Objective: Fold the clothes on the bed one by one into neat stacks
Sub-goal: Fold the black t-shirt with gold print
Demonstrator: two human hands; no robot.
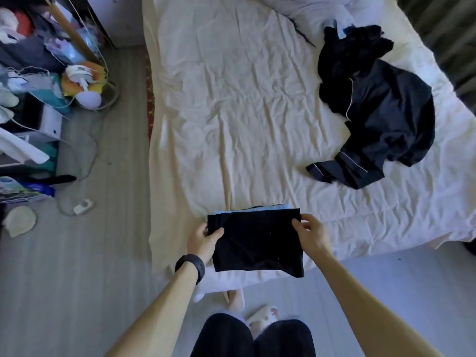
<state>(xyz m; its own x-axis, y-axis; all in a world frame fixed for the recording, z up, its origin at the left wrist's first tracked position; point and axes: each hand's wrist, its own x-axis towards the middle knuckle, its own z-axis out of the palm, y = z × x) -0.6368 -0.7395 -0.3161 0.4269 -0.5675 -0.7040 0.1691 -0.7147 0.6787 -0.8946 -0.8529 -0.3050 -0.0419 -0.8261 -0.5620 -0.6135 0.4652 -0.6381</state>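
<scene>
Black folded garment (257, 240) pinched by left hand (203, 240) and right hand (310, 234); beyond the right hand, a dark heap (378, 112) on the bed (231, 112).

Both hands hold a folded black garment (257, 240) over the bed (231, 112): left hand (203, 240) and right hand (310, 233) pinch its upper corners. A dark clothes pile (378, 109) lies well apart.
</scene>
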